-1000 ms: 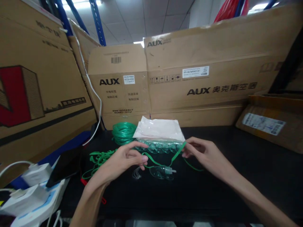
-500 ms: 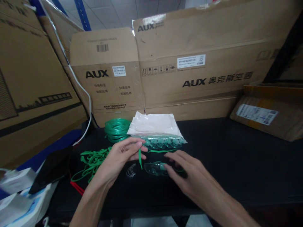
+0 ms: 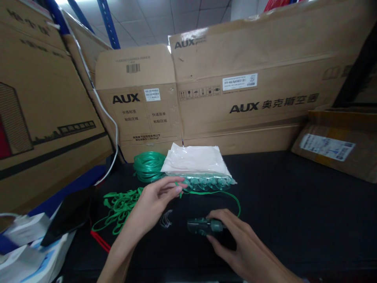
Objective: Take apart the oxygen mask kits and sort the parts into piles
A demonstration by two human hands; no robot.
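Right grip (image 3: 244,240) clamps the green mask (image 3: 198,226), long axis sideways, connector (image 3: 216,225) pointing right; left grip (image 3: 159,197) pinches the strap (image 3: 203,193).

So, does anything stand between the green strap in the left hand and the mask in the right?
Nothing visible stands between the green strap in the left hand and the mask in the right hand; the thin pale pieces lie off to the mask's left.
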